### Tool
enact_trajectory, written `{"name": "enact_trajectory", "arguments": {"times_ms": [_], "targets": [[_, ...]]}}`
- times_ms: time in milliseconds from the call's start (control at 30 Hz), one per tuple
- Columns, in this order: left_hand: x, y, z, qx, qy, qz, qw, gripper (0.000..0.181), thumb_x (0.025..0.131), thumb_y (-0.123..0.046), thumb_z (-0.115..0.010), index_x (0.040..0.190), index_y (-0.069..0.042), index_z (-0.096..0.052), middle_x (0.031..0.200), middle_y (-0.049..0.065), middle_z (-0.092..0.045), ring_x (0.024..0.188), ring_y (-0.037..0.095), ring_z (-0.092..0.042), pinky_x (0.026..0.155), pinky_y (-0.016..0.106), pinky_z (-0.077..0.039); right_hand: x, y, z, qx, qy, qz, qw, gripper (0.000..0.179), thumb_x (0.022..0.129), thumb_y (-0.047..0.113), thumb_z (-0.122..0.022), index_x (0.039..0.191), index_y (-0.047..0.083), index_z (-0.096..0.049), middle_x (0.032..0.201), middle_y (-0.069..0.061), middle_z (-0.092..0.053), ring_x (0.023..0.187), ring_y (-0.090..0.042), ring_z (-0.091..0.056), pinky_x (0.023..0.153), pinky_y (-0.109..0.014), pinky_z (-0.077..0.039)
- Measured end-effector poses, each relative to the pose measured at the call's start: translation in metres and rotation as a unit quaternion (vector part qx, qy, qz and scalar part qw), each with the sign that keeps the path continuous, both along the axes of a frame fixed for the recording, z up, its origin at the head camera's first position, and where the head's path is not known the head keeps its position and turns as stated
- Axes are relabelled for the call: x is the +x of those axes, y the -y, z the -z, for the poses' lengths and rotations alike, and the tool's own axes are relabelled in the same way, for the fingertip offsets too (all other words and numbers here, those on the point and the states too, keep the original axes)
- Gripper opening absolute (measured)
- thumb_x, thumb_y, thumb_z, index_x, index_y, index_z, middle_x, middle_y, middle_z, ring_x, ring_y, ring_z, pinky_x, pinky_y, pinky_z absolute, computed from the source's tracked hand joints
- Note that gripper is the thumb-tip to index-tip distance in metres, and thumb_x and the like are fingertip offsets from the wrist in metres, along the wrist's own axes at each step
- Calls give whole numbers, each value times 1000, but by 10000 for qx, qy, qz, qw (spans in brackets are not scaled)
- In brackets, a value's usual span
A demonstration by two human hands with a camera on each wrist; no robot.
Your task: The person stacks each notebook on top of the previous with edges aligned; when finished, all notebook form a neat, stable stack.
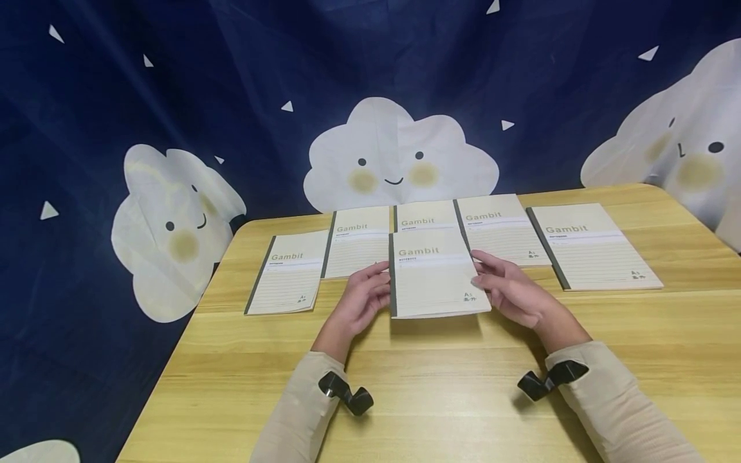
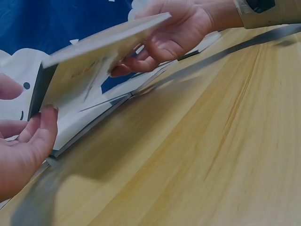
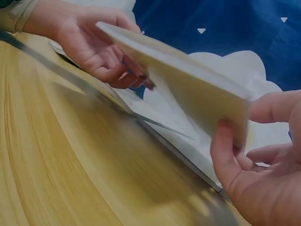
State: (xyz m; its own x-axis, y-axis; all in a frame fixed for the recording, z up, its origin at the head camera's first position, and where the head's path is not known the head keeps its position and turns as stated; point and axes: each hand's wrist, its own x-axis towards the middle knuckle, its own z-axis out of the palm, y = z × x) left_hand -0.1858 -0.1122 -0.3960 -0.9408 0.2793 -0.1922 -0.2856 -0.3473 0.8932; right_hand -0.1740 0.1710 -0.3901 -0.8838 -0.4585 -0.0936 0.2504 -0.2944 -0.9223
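Backdrop (image 1: pixel 370 51): dark blue, white smiling clouds (image 1: pixel 399 138), small white triangles. Table (image 1: pixel 440 411) before it, wood grain. Beige sleeves (image 1: pixel 619 392) reach in from near side. Lying on table, covers up, spines to the left: left notebook (image 1: pixel 289 276), second notebook (image 1: pixel 356 251), middle notebook (image 1: pixel 422 213) (partly hidden), fourth notebook (image 1: pixel 500 228), right notebook (image 1: pixel 596 247).

Held notebook (image 1: pixel 434 283): raised off table between both hands, shadow below, overlapping middle notebook in head view. Long axis follows the spine, pointing away from the person; title end far, near edge toward the person. Spine on person's left, cover up and readable, underside seen from both wrist views. Looks: thin, cream cover, dark grey spine strip, gold "Gambit", smaller dark "NOTEBOOK", pale band, faint lines, "A5" plus characters at lower right.

Right hand (image 1: pixel 512 296) pinches the right edge, thumb at cover's edge, fingertips underneath. Left hand (image 1: pixel 361 297) grasps the spine side, fingertips at the underside; exact thumb contact can't be told. Black wrist mounts (image 1: pixel 552 379) sit on both cuffs.
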Motion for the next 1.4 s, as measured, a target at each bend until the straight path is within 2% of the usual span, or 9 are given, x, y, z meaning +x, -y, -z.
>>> {"name": "enact_trajectory", "arguments": {"times_ms": [133, 200, 500, 700, 833, 1067, 1267, 1300, 1400], "targets": [[0, -1, 1, 25, -170, 19, 9998, 55, 88, 6, -49, 140, 9, -31, 98, 6, -54, 73, 10, -56, 67, 22, -49, 0, 2, 0, -19, -83, 140, 9999, 75, 90, -7, -44, 147, -6, 5, 149, -25, -9, 114, -2, -45, 92, -10, -42], [0, -2, 1, 31, -217, -53, 9997, 55, 87, 7, -50, 139, 9, -32, 101, 7, -55, 74, 10, -57, 67, 20, -49, -1, 3, 0, -36, -71, 177, 9998, 76, 89, -8, -45, 147, -7, 4, 150, -25, -8, 115, -2, -45, 93, -11, -41], [-5, -9, 3, -114, -382, -564, 9976, 51, 86, 12, -51, 135, 9, -40, 106, 8, -51, 80, 10, -56, 68, 18, -49, -4, 4, 2, 237, -107, 631, 9977, 70, 92, -2, -52, 146, -11, -7, 123, -8, -42, 104, -4, -53, 92, -13, -43], [-11, -15, 5, -691, -816, -794, 9911, 41, 85, 11, -55, 126, 7, -52, 113, 14, -55, 81, 11, -59, 68, 20, -52, -7, 4, -2, 1496, -371, 998, 9830, 64, 93, 10, -56, 145, -8, -23, 124, -11, -42, 92, -2, -51, 78, -12, -46], [-18, -16, 6, -1297, -1085, -900, 9815, 31, 86, 6, -58, 117, 4, -62, 113, 13, -60, 82, 10, -60, 69, 21, -53, -12, 5, -6, 2314, -584, 1284, 9626, 63, 92, 18, -60, 144, -1, -32, 132, -17, -40, 93, -4, -48, 75, -12, -45], [-33, -16, 8, -2465, -1516, -812, 9538, 27, 87, -1, -61, 112, -3, -68, 109, 11, -64, 72, 8, -55, 66, 20, -52, -26, 6, -9, 2793, -956, 1508, 9435, 60, 91, 18, -61, 143, 2, -37, 136, -22, -42, 92, -1, -52, 73, -12, -46], [-46, -16, 6, -3042, -1850, -551, 9328, 27, 89, -2, -59, 115, -4, -67, 114, 11, -62, 70, 9, -51, 52, 17, -43, -41, 6, -9, 3418, -1287, 1527, 9183, 57, 91, 18, -60, 142, 4, -40, 135, -22, -48, 86, -5, -56, 69, -15, -48], [-45, -16, 1, -3142, -1888, -459, 9293, 28, 89, -1, -58, 116, -2, -65, 114, 13, -61, 70, 10, -51, 51, 18, -42, -43, 7, -9, 3512, -1334, 1503, 9145, 56, 91, 18, -60, 142, 4, -40, 135, -22, -49, 85, -6, -56, 69, -15, -48], [-52, -16, 1, -3493, -1990, -197, 9154, 31, 90, -2, -57, 120, -3, -63, 108, 14, -61, 69, 11, -51, 50, 19, -42, -51, 8, -6, 3700, -1467, 1420, 9063, 56, 92, 16, -59, 142, 2, -39, 134, -24, -49, 90, -17, -58, 67, -17, -49]]}}
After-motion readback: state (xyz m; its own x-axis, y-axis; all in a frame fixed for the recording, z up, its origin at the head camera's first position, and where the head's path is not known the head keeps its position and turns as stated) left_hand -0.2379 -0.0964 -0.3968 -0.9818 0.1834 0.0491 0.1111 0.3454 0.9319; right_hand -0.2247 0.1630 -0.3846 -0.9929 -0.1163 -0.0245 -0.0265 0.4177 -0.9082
